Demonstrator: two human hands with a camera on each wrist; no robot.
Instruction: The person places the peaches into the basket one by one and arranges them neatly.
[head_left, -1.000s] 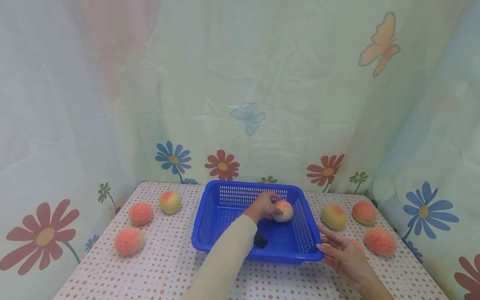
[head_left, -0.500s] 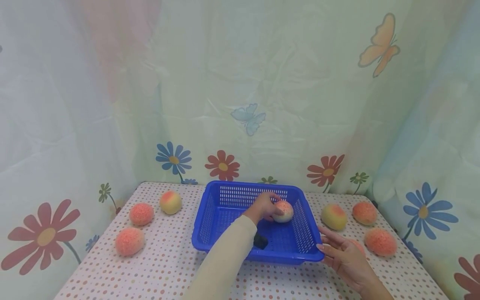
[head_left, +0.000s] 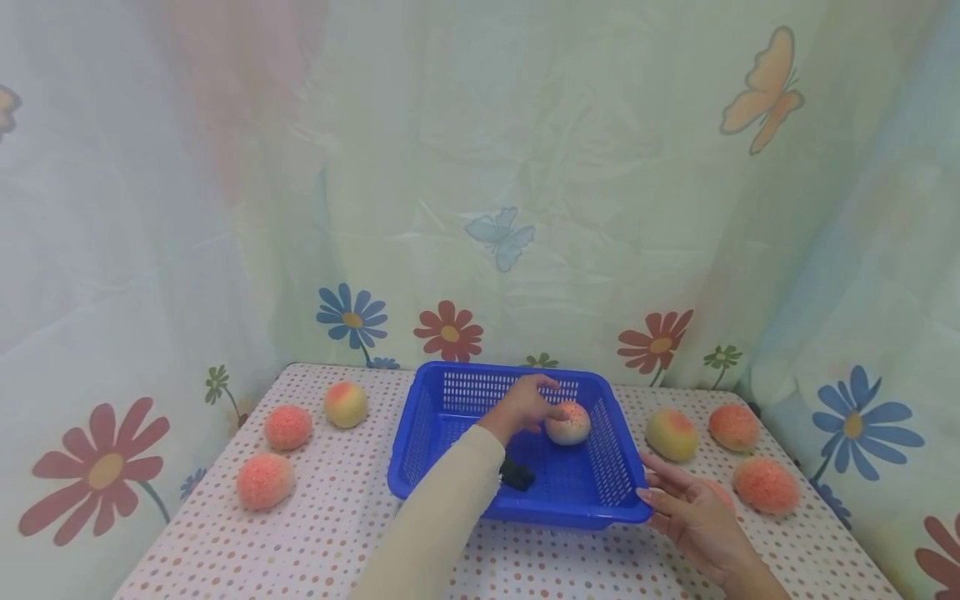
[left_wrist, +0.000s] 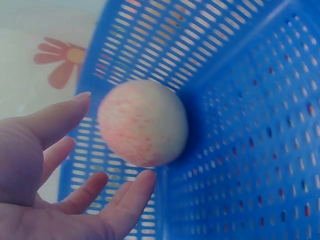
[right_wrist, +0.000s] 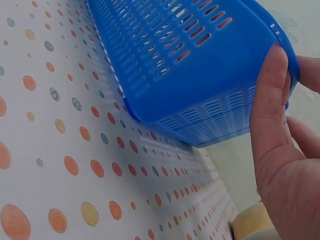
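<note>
A pale peach [head_left: 567,423] with pink speckles lies in the right end of the blue plastic basket [head_left: 517,511]. Beside it my left hand [head_left: 527,406] reaches into the basket, fingers loosely bent. The left wrist view shows the peach [left_wrist: 145,124] against the slotted wall, with the thumb and fingers of the left hand [left_wrist: 75,185] spread around its near side and holding nothing. At the basket's front right corner, my right hand [head_left: 693,521] pinches the rim between thumb and fingers; the right wrist view shows the thumb [right_wrist: 272,90] along the rim.
Left of the basket lie two pink peaches [head_left: 288,427] and a yellow one [head_left: 346,405]. To the right are a yellow-red peach [head_left: 672,435] and several pink ones [head_left: 767,486], one partly behind my right hand. A small black object [head_left: 517,475] shows by the left wrist.
The left hand has let go of the pale peach and drawn slightly back to the left, while the peach stays put. My right hand keeps its hold on the basket rim.
</note>
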